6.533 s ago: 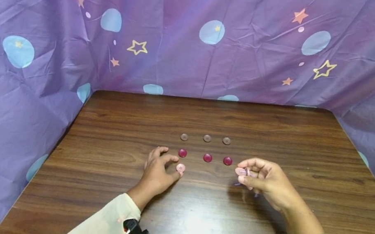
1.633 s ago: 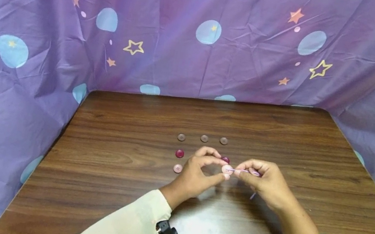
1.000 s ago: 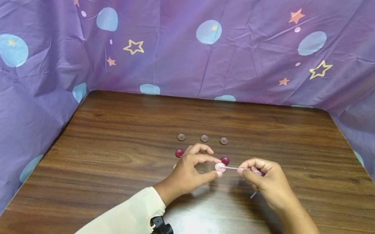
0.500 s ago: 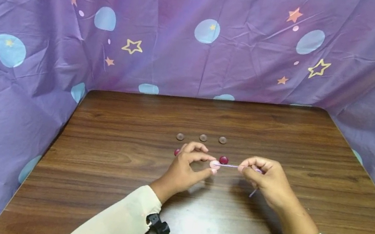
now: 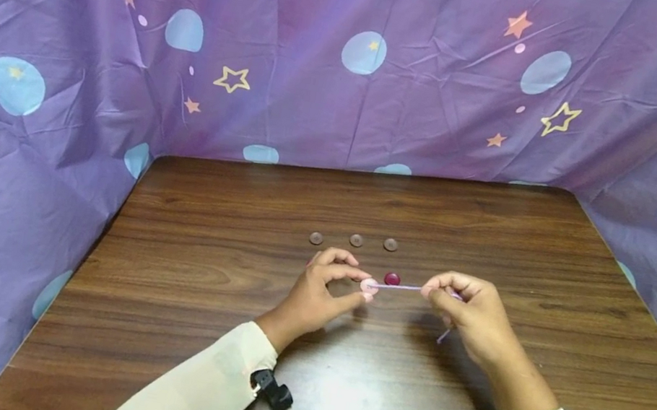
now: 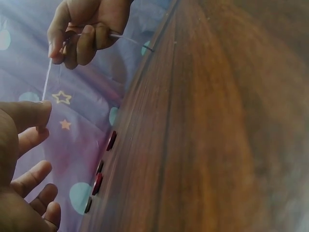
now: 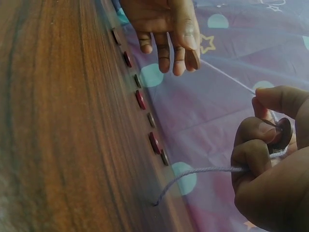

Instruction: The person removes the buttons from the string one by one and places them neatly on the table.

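Observation:
My left hand (image 5: 315, 294) pinches a pale pink button (image 5: 369, 286) by its rim between thumb and index finger, above the table. A light purple yarn (image 5: 396, 287) runs from the button's face, stretched straight to my right hand (image 5: 470, 318). Thumb and index finger of that hand pinch the yarn, and its loose end hangs below. In the right wrist view another round button (image 7: 282, 133) sits within the curled fingers of my right hand. A maroon button (image 5: 392, 279) lies on the table between the hands; my left hand covers other buttons.
Behind the hands lie three brown buttons in a row: left (image 5: 316, 238), middle (image 5: 357, 240) and right (image 5: 390, 244). The wood-grain table (image 5: 221, 215) backs onto a purple curtain (image 5: 305, 40) with stars and blue spots. Both wrists carry black cameras.
From near the right hand, my left hand has drawn the pink button leftward, lengthening the straight stretch of yarn. It now covers buttons seen before. My right hand has barely moved.

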A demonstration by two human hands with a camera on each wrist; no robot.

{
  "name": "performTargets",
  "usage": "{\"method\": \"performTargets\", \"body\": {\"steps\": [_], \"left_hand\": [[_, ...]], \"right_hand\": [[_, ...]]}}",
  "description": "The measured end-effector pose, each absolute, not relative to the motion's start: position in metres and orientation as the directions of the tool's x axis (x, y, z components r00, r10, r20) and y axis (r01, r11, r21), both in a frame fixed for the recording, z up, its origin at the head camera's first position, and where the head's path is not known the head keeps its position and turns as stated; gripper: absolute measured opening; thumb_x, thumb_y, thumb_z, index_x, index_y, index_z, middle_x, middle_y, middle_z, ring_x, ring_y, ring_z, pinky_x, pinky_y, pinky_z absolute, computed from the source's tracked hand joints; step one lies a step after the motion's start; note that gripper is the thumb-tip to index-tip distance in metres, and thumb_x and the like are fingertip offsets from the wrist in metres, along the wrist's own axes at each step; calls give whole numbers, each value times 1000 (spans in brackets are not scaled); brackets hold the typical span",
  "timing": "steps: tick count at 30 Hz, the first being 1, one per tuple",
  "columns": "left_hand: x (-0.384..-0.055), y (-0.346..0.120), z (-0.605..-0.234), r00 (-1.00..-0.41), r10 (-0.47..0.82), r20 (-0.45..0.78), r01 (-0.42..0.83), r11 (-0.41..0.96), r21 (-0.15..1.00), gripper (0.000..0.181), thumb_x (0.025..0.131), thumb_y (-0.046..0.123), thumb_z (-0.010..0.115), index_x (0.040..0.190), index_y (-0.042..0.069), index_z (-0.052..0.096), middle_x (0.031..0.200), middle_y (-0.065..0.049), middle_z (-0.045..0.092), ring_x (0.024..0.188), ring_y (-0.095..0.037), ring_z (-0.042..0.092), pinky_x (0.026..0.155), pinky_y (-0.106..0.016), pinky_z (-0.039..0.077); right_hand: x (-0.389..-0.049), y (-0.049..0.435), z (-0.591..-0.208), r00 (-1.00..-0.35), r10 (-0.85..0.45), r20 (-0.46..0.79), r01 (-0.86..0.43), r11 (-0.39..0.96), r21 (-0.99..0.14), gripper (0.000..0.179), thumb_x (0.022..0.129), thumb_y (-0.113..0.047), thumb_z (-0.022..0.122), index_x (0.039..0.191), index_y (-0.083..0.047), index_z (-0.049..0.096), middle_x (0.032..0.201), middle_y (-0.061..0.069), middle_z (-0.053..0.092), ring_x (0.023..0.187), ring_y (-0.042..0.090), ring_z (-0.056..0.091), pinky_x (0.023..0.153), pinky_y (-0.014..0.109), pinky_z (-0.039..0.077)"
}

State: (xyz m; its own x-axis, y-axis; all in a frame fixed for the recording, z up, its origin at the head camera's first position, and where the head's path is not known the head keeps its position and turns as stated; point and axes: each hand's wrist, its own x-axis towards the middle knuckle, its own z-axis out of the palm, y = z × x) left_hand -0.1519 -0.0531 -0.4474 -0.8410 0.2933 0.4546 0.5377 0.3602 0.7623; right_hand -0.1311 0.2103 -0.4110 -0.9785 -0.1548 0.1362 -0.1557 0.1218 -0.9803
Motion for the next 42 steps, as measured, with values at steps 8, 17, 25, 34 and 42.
{"method": "performTargets", "body": {"steps": [8, 17, 25, 34, 42], "left_hand": [[-154, -61, -450, -867, 293, 403, 485, 307, 819, 27, 78, 21, 84, 103, 18, 77, 113, -2, 64, 104, -19, 58, 87, -39, 50], [-158, -64, -453, -891, 324, 318, 417, 310, 854, 27, 79, 23, 84, 104, 17, 77, 112, -2, 65, 111, -16, 60, 104, -33, 45], [-158, -68, -452, -897, 336, 288, 402, 346, 848, 26, 79, 22, 84, 103, 14, 77, 111, -2, 66, 110, -14, 60, 106, -33, 44], [-157, -73, -455, -897, 346, 276, 400, 368, 839, 27, 78, 21, 84, 103, 11, 77, 110, -3, 66, 109, -16, 61, 104, -35, 47], [-157, -74, -454, -900, 364, 239, 377, 376, 847, 27, 79, 21, 83, 103, 11, 76, 111, -3, 66, 109, -16, 61, 99, -34, 50]], "right_hand": [[-131, 211, -411, -978, -159, 136, -149, 74, -986, 7, 90, 0, 65, 84, -3, 68, 60, -10, 49, 48, 5, 41, 39, 31, 29], [-131, 212, -412, -976, -174, 134, -146, 59, -987, 8, 91, 0, 63, 85, -2, 69, 61, -8, 53, 49, 4, 41, 40, 31, 29], [-131, 211, -410, -975, -184, 125, -139, 66, -988, 7, 92, -2, 64, 86, -1, 68, 60, -8, 50, 48, 4, 41, 40, 34, 27], [-131, 210, -411, -973, -198, 120, -136, 65, -989, 7, 92, -2, 64, 87, -2, 67, 60, -8, 49, 50, 4, 40, 40, 30, 29], [-132, 211, -413, -975, -193, 108, -123, 68, -990, 7, 92, -3, 65, 86, -5, 68, 60, -9, 49, 50, 4, 40, 41, 30, 29]]}}
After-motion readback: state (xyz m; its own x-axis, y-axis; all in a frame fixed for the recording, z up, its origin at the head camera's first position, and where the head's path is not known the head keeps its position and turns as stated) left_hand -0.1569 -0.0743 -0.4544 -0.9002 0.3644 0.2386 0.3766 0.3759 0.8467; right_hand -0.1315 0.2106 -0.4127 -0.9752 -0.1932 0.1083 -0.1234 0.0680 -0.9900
